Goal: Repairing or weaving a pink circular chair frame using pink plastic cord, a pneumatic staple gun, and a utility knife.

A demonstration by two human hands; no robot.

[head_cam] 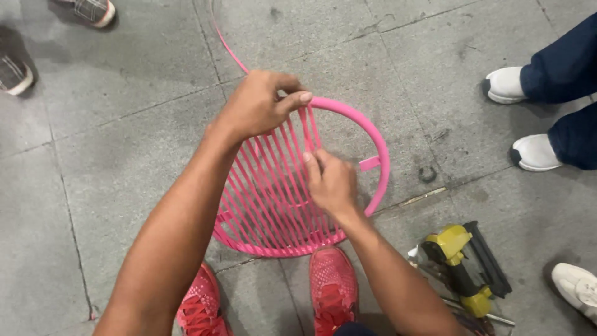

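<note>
Left hand [258, 106] pinches pink cord at the far rim of a pink woven hoop frame [380, 149]; right hand [329, 183] closes on a strand near the frame's centre. The frame stands tilted over the floor, its strands running near to far, its long axis the same way. One loose cord [229, 50] trails far-left. Two red shoes [333, 286] lie directly below, near. One yellow nail gun [463, 267] lies near-right. Three white shoes [507, 84] stand right, two grey shoes [93, 9] far-left.

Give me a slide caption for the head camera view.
Both hands, left and right, weave pink cord across a round pink frame beside a yellow nail gun.
</note>
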